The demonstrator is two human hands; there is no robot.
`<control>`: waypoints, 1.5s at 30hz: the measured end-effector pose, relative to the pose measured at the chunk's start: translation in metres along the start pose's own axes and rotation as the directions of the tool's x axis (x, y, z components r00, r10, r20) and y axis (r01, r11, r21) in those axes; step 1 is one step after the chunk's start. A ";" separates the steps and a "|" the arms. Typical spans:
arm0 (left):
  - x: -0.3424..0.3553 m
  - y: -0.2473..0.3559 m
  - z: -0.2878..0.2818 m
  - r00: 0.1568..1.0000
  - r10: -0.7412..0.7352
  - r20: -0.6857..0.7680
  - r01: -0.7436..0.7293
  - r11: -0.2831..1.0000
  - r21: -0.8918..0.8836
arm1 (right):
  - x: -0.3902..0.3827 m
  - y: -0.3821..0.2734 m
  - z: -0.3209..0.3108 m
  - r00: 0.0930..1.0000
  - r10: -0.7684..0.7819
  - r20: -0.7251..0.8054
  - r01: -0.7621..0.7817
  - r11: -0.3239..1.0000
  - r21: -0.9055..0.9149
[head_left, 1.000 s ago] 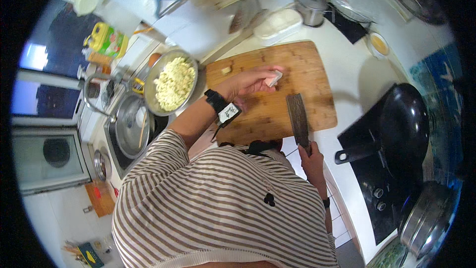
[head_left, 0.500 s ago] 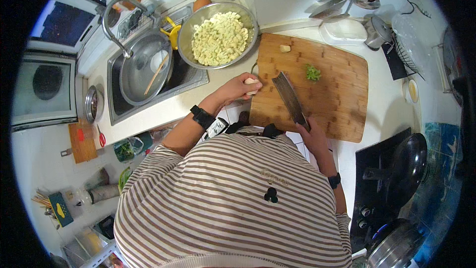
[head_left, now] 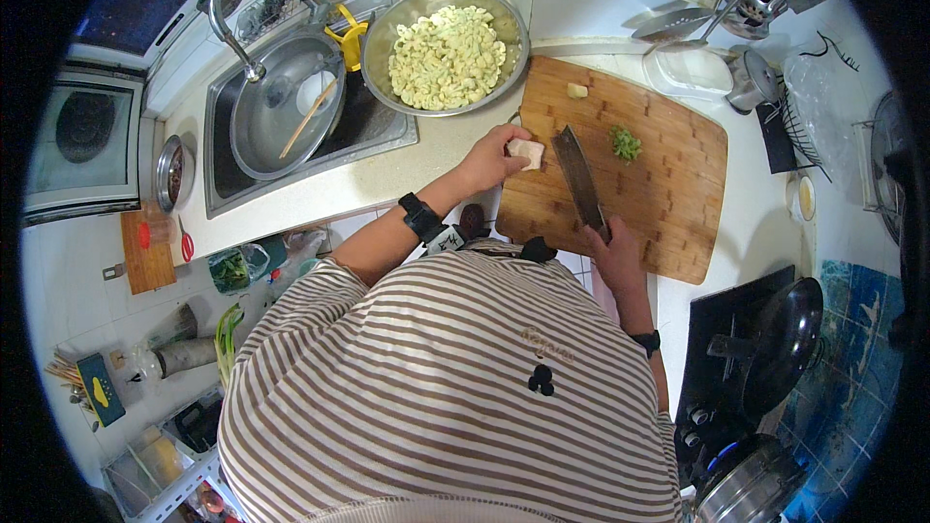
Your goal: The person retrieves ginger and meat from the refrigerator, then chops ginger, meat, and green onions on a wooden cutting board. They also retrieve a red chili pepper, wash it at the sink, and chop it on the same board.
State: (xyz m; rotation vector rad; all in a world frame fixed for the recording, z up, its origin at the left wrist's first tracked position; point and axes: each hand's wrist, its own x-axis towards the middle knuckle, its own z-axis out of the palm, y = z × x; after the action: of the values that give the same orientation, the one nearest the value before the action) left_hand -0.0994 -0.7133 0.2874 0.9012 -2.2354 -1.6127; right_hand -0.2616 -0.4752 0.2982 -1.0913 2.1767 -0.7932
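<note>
Left hand (head_left: 491, 161): pinching a pale chunk (head_left: 526, 153) at the left edge of the cutting board (head_left: 668, 218)
Right hand (head_left: 617, 250): closed round the handle of the knife (head_left: 579, 177), blade over the board
Beyond the blade: chopped greens (head_left: 625, 143)

A kitchen (tiled, too): sink (head_left: 362, 126), faucet (head_left: 219, 15), stove (head_left: 699, 358), hanging utensils (head_left: 670, 23), knife (head_left: 579, 179), chopping board (head_left: 668, 203).

A dark window (head_left: 131, 5) stands at left, blue tiles (head_left: 852, 353) at right.
</note>
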 end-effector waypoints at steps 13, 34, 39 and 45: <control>0.005 -0.012 0.017 1.000 0.025 -0.019 -0.024 0.998 0.053 | -0.012 0.001 -0.004 0.998 0.066 0.018 -0.067 0.998 0.014; -0.001 -0.008 0.024 0.979 0.149 -0.137 -0.076 0.898 0.434 | -0.014 -0.001 -0.011 1.000 0.008 0.006 -0.008 0.999 0.033; -0.002 0.004 0.019 0.922 0.386 0.022 -0.321 0.732 0.601 | -0.009 -0.017 -0.019 0.999 -0.033 0.038 0.035 0.998 -0.055; 0.000 0.003 0.018 0.931 0.356 0.084 -0.329 0.716 0.616 | 0.004 -0.038 -0.029 0.989 -0.085 0.120 0.105 0.979 -0.173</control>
State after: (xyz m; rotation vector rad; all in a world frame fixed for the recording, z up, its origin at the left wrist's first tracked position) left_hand -0.1099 -0.6987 0.2833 0.5670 -2.7473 -0.6730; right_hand -0.2649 -0.4900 0.3436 -1.3061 2.1462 -0.5695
